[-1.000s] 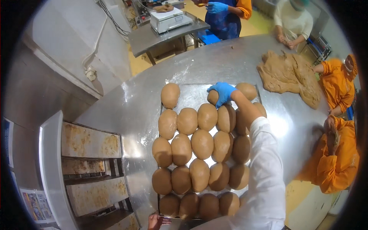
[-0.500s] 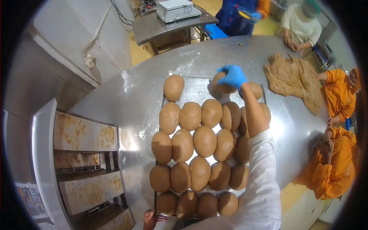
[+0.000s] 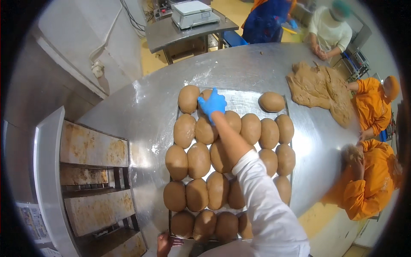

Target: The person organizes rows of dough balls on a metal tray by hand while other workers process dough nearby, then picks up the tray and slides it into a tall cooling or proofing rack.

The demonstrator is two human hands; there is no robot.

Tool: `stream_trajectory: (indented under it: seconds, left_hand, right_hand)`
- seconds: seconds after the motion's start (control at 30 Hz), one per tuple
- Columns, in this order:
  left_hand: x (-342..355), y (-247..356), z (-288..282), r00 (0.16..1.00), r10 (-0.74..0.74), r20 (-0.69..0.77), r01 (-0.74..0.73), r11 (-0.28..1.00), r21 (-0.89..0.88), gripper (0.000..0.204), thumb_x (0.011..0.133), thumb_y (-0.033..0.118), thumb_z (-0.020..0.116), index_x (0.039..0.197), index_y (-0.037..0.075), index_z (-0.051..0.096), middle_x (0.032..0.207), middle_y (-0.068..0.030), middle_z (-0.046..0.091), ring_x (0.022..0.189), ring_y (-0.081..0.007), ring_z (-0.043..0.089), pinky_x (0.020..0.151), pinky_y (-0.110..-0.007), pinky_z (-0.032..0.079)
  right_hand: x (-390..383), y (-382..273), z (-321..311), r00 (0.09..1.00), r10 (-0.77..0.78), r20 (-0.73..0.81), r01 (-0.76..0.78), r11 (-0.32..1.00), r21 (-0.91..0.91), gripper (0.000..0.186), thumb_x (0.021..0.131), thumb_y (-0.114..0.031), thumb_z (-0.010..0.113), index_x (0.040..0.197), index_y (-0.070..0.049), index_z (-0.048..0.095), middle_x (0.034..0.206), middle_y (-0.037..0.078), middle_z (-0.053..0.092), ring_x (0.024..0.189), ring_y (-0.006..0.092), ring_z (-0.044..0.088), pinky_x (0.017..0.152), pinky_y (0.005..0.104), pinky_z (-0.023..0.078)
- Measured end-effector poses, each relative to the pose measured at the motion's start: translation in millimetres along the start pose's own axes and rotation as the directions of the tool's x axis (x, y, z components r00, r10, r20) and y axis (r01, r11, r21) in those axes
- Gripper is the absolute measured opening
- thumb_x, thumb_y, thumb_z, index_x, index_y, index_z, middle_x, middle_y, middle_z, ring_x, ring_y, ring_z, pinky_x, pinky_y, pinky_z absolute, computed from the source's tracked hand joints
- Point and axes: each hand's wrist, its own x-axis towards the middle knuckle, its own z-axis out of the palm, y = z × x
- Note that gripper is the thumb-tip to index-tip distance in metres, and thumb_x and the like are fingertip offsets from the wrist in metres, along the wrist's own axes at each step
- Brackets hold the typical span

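tan dough balls [image 3: 198, 160], blue-gloved right grip [image 3: 213, 104], white sleeve [image 3: 274, 203], silver-grey table [image 3: 239, 64], cream panels [image 3: 93, 144] blotched rust-brown

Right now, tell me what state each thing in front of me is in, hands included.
Right hand: blue-gloved, spread over a dough ball; grip unclear
Dough ball: partly hidden by the hand
Left hand: bare, at the tray's near left corner
Tray: partly filled, gap in the far row
Dough mass: unshaped, spread on the steel table
Steel table: dusted white in places
Scale: upright on the side table; power unclear
Rack panels: stained brown
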Motion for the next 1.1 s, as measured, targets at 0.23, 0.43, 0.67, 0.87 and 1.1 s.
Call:
stream_trajectory:
  seconds: [0.23, 0.43, 0.67, 0.87, 1.1]
  left_hand:
    - [2.6, -21.4, -13.6, 0.979, 0.188, 0.079, -0.192, 0.980, 0.047, 0.038, 0.102, 0.028, 0.048, 0.116, -0.007, 0.055, 0.091, -0.0244, 0.066, 0.075, -0.0376, 0.070, 0.064, -0.049, 0.062]
    - [11.1, -34.6, -13.3, 0.996, 0.086, 0.030, -0.087, 0.995, 0.043, 0.038, 0.104, 0.030, 0.050, 0.124, -0.002, 0.049, 0.100, -0.0220, 0.064, 0.082, -0.0348, 0.070, 0.067, -0.049, 0.061]
    - [27.9, -20.2, -27.9, 0.997, -0.016, 0.070, 0.009, 0.995, 0.102, 0.046, 0.102, 0.032, 0.055, 0.133, 0.002, 0.040, 0.106, -0.0222, 0.062, 0.086, -0.0347, 0.069, 0.070, -0.051, 0.061]
    - [22.4, -31.0, -46.1, 0.998, -0.065, 0.019, 0.061, 0.988, 0.138, 0.056, 0.100, 0.033, 0.058, 0.141, 0.006, 0.032, 0.112, -0.0223, 0.060, 0.090, -0.0346, 0.068, 0.072, -0.053, 0.060]
    - [22.1, -59.3, -66.5, 0.995, -0.102, -0.022, 0.103, 0.990, 0.098, 0.066, 0.098, 0.035, 0.062, 0.147, 0.008, 0.027, 0.116, -0.0226, 0.058, 0.093, -0.0345, 0.068, 0.075, -0.054, 0.060]
  right_hand:
    - [12.9, 4.0, -12.6, 0.976, -0.150, 0.160, 0.127, 0.981, 0.144, 0.089, 0.084, -0.051, 0.069, 0.153, -0.009, 0.032, 0.136, 0.028, 0.054, 0.124, 0.0415, 0.054, 0.102, 0.0470, 0.048]
    - [34.8, 66.9, -121.5, 0.950, -0.298, -0.088, 0.262, 0.920, -0.292, 0.057, 0.082, -0.027, 0.072, 0.135, -0.017, 0.057, 0.129, 0.021, 0.062, 0.117, 0.0389, 0.060, 0.102, 0.0439, 0.047]
    - [93.4, 218.5, -195.9, 0.906, -0.289, 0.308, 0.394, 0.844, -0.365, 0.098, 0.055, -0.041, 0.091, 0.142, -0.022, 0.050, 0.139, 0.016, 0.054, 0.127, 0.0383, 0.053, 0.099, 0.0449, 0.050]
    - [96.4, 204.5, -203.6, 0.802, -0.393, 0.451, 0.524, 0.825, -0.213, 0.096, 0.047, -0.034, 0.093, 0.133, -0.013, 0.057, 0.123, 0.020, 0.063, 0.112, 0.0375, 0.062, 0.097, 0.0434, 0.050]
    - [83.7, 219.2, -190.3, 0.904, -0.371, 0.211, 0.403, 0.905, -0.137, 0.076, 0.054, -0.031, 0.083, 0.125, -0.012, 0.065, 0.115, 0.018, 0.069, 0.107, 0.0342, 0.066, 0.094, 0.0405, 0.051]
